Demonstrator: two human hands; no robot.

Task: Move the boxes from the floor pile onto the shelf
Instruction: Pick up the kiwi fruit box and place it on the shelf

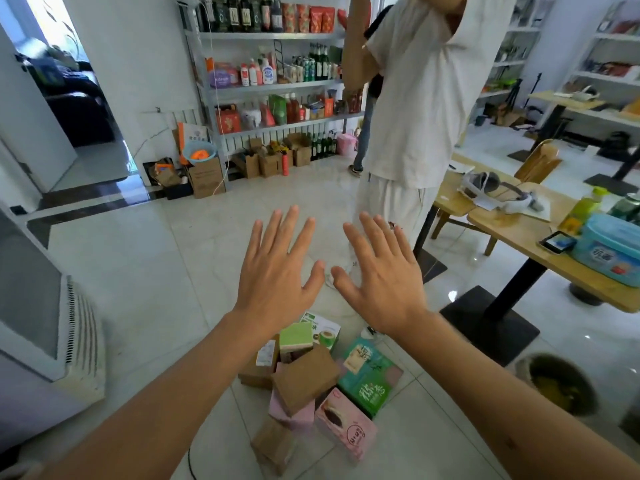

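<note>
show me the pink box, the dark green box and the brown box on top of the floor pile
pink box [346, 427], head view, on its printed top face
dark green box [369, 382], head view, on its lettered face
brown box [304, 377], head view, on its plain top

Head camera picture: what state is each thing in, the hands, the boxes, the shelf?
Left hand: open, fingers spread, holding nothing.
Right hand: open, fingers spread, holding nothing.
Boxes: piled loosely on the floor, none lifted.
Shelf: upright against the far wall, stocked with bottles and packets.
Person in white clothes: standing beside the table.
</note>
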